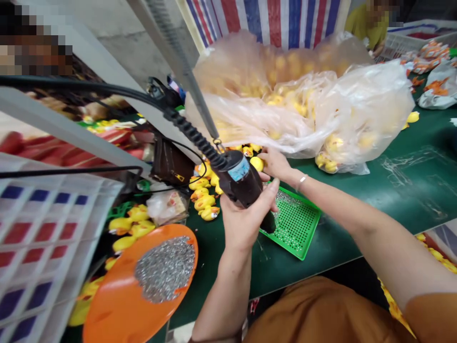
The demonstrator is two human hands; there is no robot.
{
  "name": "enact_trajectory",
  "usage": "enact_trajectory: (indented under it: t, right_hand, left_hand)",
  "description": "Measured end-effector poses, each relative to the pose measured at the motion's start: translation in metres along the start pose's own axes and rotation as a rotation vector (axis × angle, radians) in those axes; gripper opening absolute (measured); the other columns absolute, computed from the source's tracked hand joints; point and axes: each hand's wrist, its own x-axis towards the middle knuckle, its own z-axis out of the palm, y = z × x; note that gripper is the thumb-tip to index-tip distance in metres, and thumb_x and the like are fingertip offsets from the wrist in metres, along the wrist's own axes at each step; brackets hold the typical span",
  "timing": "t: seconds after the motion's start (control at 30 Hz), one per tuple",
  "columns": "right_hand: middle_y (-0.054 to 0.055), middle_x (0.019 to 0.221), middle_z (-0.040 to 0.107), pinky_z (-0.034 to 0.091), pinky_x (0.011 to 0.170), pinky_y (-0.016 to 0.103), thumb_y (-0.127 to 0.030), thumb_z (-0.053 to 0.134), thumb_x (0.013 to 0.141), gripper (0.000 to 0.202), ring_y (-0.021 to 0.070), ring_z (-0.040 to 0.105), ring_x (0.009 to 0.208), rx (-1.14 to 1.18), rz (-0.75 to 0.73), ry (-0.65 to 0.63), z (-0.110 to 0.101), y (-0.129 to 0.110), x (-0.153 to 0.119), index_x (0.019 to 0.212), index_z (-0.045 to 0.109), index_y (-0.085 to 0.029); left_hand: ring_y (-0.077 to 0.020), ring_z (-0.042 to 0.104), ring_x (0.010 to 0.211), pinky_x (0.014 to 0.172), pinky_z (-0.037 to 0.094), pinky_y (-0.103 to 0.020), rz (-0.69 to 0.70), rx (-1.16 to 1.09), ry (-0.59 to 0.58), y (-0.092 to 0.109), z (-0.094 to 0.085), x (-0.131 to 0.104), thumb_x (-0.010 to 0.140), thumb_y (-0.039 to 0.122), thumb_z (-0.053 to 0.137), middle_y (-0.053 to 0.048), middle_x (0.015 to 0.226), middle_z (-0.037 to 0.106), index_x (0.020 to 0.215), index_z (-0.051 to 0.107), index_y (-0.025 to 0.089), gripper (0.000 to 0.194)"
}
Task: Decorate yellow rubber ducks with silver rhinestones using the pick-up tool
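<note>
My left hand (244, 214) is wrapped round a black electric screwdriver (241, 178) with a blue label, which hangs from a spring and points down. Below it lies a green perforated tray (298, 224) with small screws in it. My right hand (276, 164) is beyond the screwdriver, its fingers curled against a yellow toy duck (256, 164); some fingertips are hidden. Several more toy ducks (205, 202) lie in a group left of the screwdriver. An orange dish (117, 290) left of my left forearm holds a heap of silvery screws (166, 269).
Large translucent bags (271, 114) of ducks cover the back of the green table (403, 166). A white plastic crate (46, 228) stands at left, near a dark pouch (171, 162). A black cable crosses from the left. Another person (367, 26) sits at back right.
</note>
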Motion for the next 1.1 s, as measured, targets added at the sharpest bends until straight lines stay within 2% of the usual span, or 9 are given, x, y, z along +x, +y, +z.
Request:
enact_trajectory:
  t: [0.13, 0.27, 0.33, 0.43, 0.57, 0.63, 0.77, 0.97, 1.1]
  right_hand:
    - [0.005, 0.143, 0.057, 0.048, 0.108, 0.052, -0.016, 0.069, 0.086, 0.029, 0.0298, 0.051, 0.135, 0.036, -0.062, 0.347, -0.053, -0.007, -0.071, 0.110, 0.074, -0.031]
    - [0.007, 0.142, 0.060, 0.051, 0.109, 0.050, -0.016, 0.066, 0.089, 0.057, 0.0267, 0.057, 0.132, 0.174, -0.151, 0.507, -0.092, -0.029, -0.136, 0.142, 0.055, -0.034]
    - [0.007, 0.137, 0.064, 0.055, 0.106, 0.047, -0.016, 0.064, 0.091, 0.057, 0.0245, 0.062, 0.126, 0.206, -0.204, 0.559, -0.102, -0.038, -0.158, 0.144, 0.051, -0.033]
    - [0.004, 0.140, 0.061, 0.058, 0.103, 0.045, -0.018, 0.062, 0.094, 0.040, 0.0239, 0.062, 0.127, 0.131, -0.273, 0.642, -0.112, -0.046, -0.179, 0.129, 0.060, -0.035]
    - [0.011, 0.145, 0.056, 0.057, 0.101, 0.051, -0.041, 0.069, 0.090, 0.049, 0.0321, 0.057, 0.134, 0.011, -0.118, 0.732, -0.127, -0.055, -0.196, 0.135, 0.054, -0.030]
    - [0.014, 0.135, 0.064, 0.059, 0.097, 0.051, -0.046, 0.073, 0.084, 0.054, 0.0347, 0.063, 0.126, -0.006, 0.048, 0.673, -0.136, -0.060, -0.202, 0.131, 0.056, -0.025]
    - [0.007, 0.092, 0.075, 0.061, 0.079, 0.043, -0.031, 0.076, 0.077, 0.043, 0.0288, 0.074, 0.087, 0.208, 0.435, 0.337, -0.152, -0.071, -0.209, 0.117, 0.065, -0.021]
    - [0.008, 0.122, 0.071, 0.062, 0.077, 0.036, -0.030, 0.081, 0.069, 0.070, 0.0243, 0.073, 0.096, 1.239, 0.450, 0.037, -0.163, -0.081, -0.212, 0.135, 0.056, -0.027]
    - [0.007, 0.109, 0.074, 0.060, 0.077, 0.033, -0.039, 0.083, 0.071, 0.047, 0.0219, 0.071, 0.092, 1.516, 0.639, 0.018, -0.158, -0.081, -0.213, 0.112, 0.069, -0.022]
  left_hand:
    - [-0.0107, 0.060, 0.044, 0.045, 0.051, -0.022, 0.041, 0.092, 0.109, -0.004, 0.007, 0.001, 0.074, 0.030, 0.084, 0.004, 0.054, 0.062, 0.081, 0.069, 0.017, 0.022]
    - [-0.0103, 0.063, 0.052, 0.045, 0.050, -0.022, 0.029, 0.186, 0.087, -0.011, 0.027, -0.004, 0.073, 0.037, 0.084, -0.003, 0.079, 0.074, 0.077, 0.070, 0.016, 0.026]
    - [-0.0143, 0.070, 0.067, 0.055, 0.056, -0.024, 0.013, 0.205, 0.032, -0.013, 0.038, -0.009, 0.072, 0.039, 0.084, -0.006, 0.091, 0.076, 0.075, 0.069, 0.016, 0.028]
    - [-0.0246, 0.075, 0.099, 0.082, 0.062, -0.033, -0.005, 0.115, -0.107, -0.013, 0.051, -0.019, 0.071, 0.036, 0.086, -0.005, 0.086, 0.075, 0.072, 0.067, 0.018, 0.026]
    - [-0.0284, 0.074, 0.110, 0.088, 0.063, -0.040, -0.105, -0.058, -0.312, -0.008, 0.061, -0.030, 0.068, 0.033, 0.089, -0.006, 0.097, 0.078, 0.076, 0.068, 0.019, 0.026]
    - [-0.0286, 0.073, 0.111, 0.089, 0.063, -0.040, -0.131, -0.080, -0.351, -0.006, 0.064, -0.034, 0.067, 0.031, 0.089, -0.006, 0.097, 0.078, 0.076, 0.068, 0.019, 0.026]
    - [-0.0284, 0.074, 0.108, 0.087, 0.063, -0.041, -0.039, -0.078, -0.317, -0.007, 0.068, -0.038, 0.067, 0.029, 0.089, -0.003, 0.081, 0.075, 0.072, 0.063, 0.019, 0.028]
    - [-0.0246, 0.075, 0.099, 0.082, 0.064, -0.039, 0.046, -0.054, -0.224, -0.009, 0.068, -0.042, 0.068, 0.029, 0.088, -0.003, 0.086, 0.074, 0.073, 0.062, 0.020, 0.027]
    - [-0.0267, 0.075, 0.101, 0.079, 0.064, -0.037, 0.087, -0.021, -0.188, -0.009, 0.068, -0.045, 0.066, 0.029, 0.088, 0.000, 0.067, 0.067, 0.071, 0.060, 0.020, 0.030]
